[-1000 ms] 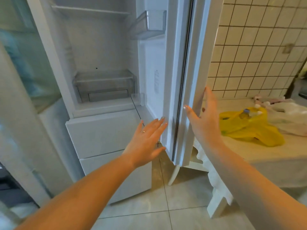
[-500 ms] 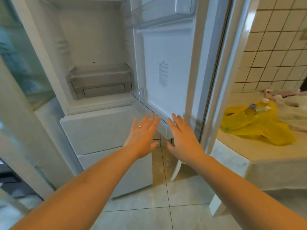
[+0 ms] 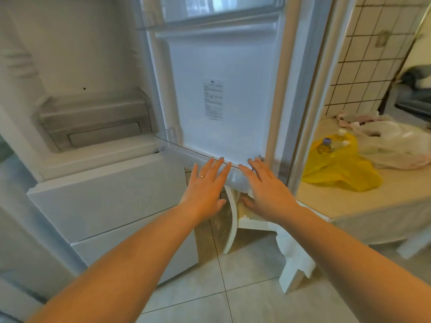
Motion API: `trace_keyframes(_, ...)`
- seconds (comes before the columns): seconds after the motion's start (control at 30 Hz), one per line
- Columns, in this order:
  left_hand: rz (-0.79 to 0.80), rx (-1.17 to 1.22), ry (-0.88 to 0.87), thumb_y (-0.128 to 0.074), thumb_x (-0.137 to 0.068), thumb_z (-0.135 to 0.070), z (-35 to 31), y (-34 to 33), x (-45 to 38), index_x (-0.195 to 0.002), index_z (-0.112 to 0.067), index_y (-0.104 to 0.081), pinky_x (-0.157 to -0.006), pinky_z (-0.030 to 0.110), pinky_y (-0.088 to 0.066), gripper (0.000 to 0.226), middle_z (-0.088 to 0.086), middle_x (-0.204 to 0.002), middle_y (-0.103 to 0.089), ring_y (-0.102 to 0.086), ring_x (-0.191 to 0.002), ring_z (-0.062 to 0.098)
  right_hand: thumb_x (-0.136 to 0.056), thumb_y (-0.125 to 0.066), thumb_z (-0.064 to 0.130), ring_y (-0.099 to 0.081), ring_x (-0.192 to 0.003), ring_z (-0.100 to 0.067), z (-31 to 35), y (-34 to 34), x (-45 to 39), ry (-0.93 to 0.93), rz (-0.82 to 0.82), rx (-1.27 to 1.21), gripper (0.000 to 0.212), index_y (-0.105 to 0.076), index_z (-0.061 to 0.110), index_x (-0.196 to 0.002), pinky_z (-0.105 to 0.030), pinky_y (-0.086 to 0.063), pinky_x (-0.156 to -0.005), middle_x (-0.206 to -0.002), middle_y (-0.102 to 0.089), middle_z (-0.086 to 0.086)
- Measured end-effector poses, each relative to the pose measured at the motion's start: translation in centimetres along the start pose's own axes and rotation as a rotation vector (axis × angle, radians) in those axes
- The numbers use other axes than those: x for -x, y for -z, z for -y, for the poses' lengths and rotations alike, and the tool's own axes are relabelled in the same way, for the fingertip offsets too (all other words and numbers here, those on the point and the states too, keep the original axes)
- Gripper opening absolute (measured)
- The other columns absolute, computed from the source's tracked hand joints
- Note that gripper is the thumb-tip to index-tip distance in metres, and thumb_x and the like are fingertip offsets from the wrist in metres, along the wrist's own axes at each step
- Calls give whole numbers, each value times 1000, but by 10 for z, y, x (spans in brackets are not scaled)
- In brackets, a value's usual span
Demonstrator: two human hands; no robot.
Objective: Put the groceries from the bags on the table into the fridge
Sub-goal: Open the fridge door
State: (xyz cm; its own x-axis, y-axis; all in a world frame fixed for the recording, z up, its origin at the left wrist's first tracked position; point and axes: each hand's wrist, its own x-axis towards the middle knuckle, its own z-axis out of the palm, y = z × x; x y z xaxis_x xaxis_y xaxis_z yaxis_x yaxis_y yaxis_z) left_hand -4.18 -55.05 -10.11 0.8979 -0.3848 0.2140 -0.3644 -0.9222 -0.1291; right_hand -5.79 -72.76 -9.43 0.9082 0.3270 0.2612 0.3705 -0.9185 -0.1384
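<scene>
The white fridge stands open, its door (image 3: pixel 221 94) swung far to the right with the inner side facing me. A clear drawer (image 3: pixel 93 127) sits at the bottom of the empty fridge compartment. My left hand (image 3: pixel 205 185) and my right hand (image 3: pixel 265 185) reach side by side to the door's bottom edge, fingers straight, holding nothing. On the table (image 3: pixel 363 203) at the right lies a yellow bag (image 3: pixel 338 169) with a bottle (image 3: pixel 325 145) showing in it, and a white bag (image 3: pixel 394 145) behind it.
Two white freezer drawers (image 3: pixel 109 201) are closed below the fridge compartment. A door shelf (image 3: pixel 221 10) is at the top. The table's white leg (image 3: pixel 229 220) stands just under the door. A tiled wall (image 3: pixel 368 54) rises behind the table. Tile floor (image 3: pixel 210 299) lies below.
The door has swung further open to the right. My right hand left the door's outer edge and came down beside my left hand at the door's bottom edge.
</scene>
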Motion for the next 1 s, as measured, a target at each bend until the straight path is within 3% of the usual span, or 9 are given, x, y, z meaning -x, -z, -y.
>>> trace_keyframes(0.4, -45, 63, 38, -52, -91, -45, -15, -9, -16, -148, -23, 12, -113, 48, 4, 89, 2, -157, 15, 12, -144, 23, -90, -55, 38, 8, -145, -18, -20, 2, -5, -27, 3, 13, 78, -3, 29, -149, -38, -20, -114, -158, 7, 2)
trace_keyframes(0.5, -81, 130, 48, -51, -91, -44, -16, -10, -13, -148, -24, 12, -113, 47, 4, 87, 1, -157, 14, 11, -144, 22, -91, -54, 37, 3, -145, -19, -25, 1, 9, 0, -45, 7, 77, -6, 26, -149, -34, -13, -115, -158, 2, -1)
trace_keyframes(0.67, -171, 328, 4, -54, -91, -36, -29, -23, 23, -149, -23, 0, -117, 48, 1, 80, -1, -158, -5, -2, -145, 17, -89, -58, 36, -9, -144, -18, -36, -12, 54, -29, -80, -88, 74, -16, 23, -148, -32, -22, -113, -157, -10, 0)
trace_keyframes(0.83, -137, 463, -2, -60, -88, -37, -54, -60, 52, -149, -24, -14, -117, 50, -4, 77, -4, -155, -18, -13, -144, 15, -89, -56, 41, -2, -143, -11, -51, -30, 96, -142, -51, -200, 72, -14, 31, -147, -17, -11, -107, -157, -2, 8)
trace_keyframes(1.0, -120, 654, -87, -61, -88, -37, -99, -82, 45, -146, -32, -7, -117, 36, -9, 80, -8, -154, -18, -12, -142, 11, -87, -58, 43, -5, -144, -13, -73, -36, 128, -322, -90, -271, 72, -19, 29, -146, -28, -15, -113, -157, -5, 7)
